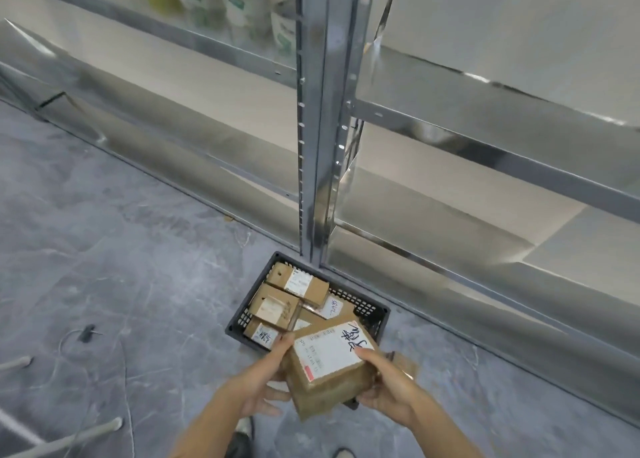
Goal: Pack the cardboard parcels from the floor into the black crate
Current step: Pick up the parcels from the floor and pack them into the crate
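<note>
A black crate (372, 314) stands on the grey floor against the foot of a metal shelf upright. Several small cardboard parcels (277, 307) with white labels lie inside it. Both my hands hold a larger cardboard parcel (329, 371) with a white handwritten label, above the crate's near end. My left hand (268, 376) grips its left side, thumb on top. My right hand (388, 385) grips its right side, with the thumb on the label. The parcel hides the crate's near right corner.
Metal shelving (323, 118) rises right behind the crate, its lower shelves bare; several tubs (242, 2) stand on a higher shelf. Grey floor (114, 257) spreads to the left. A thin white cord (69, 343) and white tubes (65, 437) lie at the lower left.
</note>
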